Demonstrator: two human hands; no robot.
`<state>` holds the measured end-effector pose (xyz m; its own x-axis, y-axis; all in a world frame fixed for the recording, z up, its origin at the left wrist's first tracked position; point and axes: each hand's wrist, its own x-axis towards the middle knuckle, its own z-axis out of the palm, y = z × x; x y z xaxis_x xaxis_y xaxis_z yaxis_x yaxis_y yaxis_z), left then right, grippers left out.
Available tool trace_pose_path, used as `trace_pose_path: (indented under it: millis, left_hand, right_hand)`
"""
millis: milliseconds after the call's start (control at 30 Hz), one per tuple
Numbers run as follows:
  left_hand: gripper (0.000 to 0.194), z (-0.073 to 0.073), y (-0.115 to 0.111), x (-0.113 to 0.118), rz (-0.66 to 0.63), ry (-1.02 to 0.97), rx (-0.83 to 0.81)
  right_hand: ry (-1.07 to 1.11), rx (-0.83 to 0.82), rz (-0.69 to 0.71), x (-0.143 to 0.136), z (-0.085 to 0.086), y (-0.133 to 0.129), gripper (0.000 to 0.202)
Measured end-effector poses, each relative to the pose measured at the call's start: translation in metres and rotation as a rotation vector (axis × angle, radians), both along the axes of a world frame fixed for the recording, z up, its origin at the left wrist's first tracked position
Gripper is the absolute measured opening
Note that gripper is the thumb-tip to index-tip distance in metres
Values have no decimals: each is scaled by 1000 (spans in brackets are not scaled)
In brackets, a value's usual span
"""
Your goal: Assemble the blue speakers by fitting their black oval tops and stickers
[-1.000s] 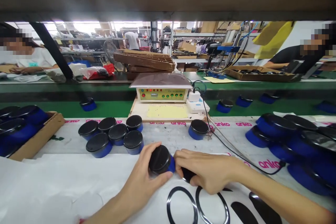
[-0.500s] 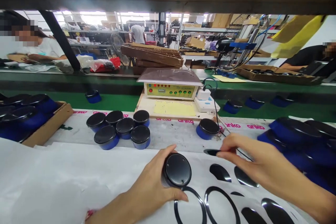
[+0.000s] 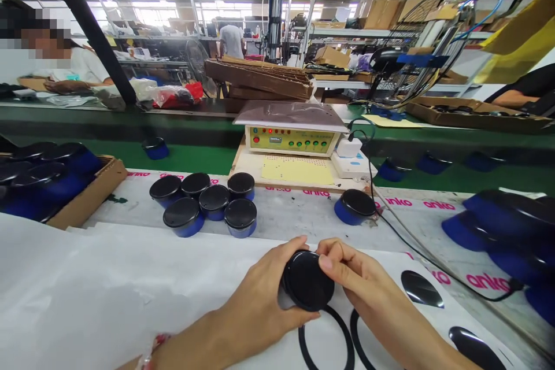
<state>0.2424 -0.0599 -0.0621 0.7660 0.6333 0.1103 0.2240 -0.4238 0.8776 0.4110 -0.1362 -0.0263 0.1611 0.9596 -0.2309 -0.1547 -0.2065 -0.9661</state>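
My left hand is wrapped round a round black-topped cup, its top tilted toward me. On the cup's top lies a thin black disc, and my right hand pinches its upper right edge. Below the cup, black rings lie on a white sheet, the second partly hidden by my right forearm. Glossy black discs are on the sheet at the right. Several blue cups with black tops stand in a group at left centre, and a single one stands right of centre.
A cardboard box of blue cups is at the left. More blue cups are piled at the right. Ahead is a control box with a black cable. Beyond it runs a green conveyor carrying cups. A person sits at the far left.
My right hand has moved left with the thin black disc and brought it onto the cup's top. My left hand still holds the cup. The view has shifted slightly.
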Motion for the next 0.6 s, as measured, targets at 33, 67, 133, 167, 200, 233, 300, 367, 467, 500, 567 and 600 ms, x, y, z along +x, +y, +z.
trace_pose_path:
  millis: [33, 67, 133, 167, 200, 233, 300, 367, 467, 500, 567, 600]
  left_hand:
    - [87, 1, 0, 0, -2, 2, 7]
    - [87, 1, 0, 0, -1, 5, 15]
    - [87, 1, 0, 0, 3, 7, 33]
    - [88, 1, 0, 0, 3, 5, 43]
    - [88, 1, 0, 0, 2, 2, 54]
    - [87, 0, 0, 0, 1, 1, 63]
    - [86, 0, 0, -1, -1, 1, 81]
    - [85, 0, 0, -1, -5, 5, 97]
    - [84, 0, 0, -1, -7, 8, 111]
    - [84, 0, 0, -1, -7, 8, 115]
    - [85, 1, 0, -1, -5, 9, 117]
    - [85, 1, -1, -1, -5, 11, 114]
  right_hand:
    - [-2, 1, -1, 0, 0, 0, 35]
    - [-5, 2, -4, 0, 0, 1, 35]
    - [-8, 0, -7, -1, -1, 2, 34]
    - [-9, 0, -8, -1, -2, 2, 34]
    - [-10, 1, -11, -1, -3, 3, 33]
    - [-12, 6, -13, -1, -4, 3, 33]
    - [-23, 19, -14, -2, -6, 3, 31]
    - [-41, 34, -12, -1, -7, 2, 30]
    - [-81, 59, -3, -2, -6, 2, 30]
    - [-97, 66, -2, -2, -5, 2, 31]
    - [-130, 78, -10, -3, -4, 2, 30]
    - [-146, 83, -16, -3, -4, 1, 30]
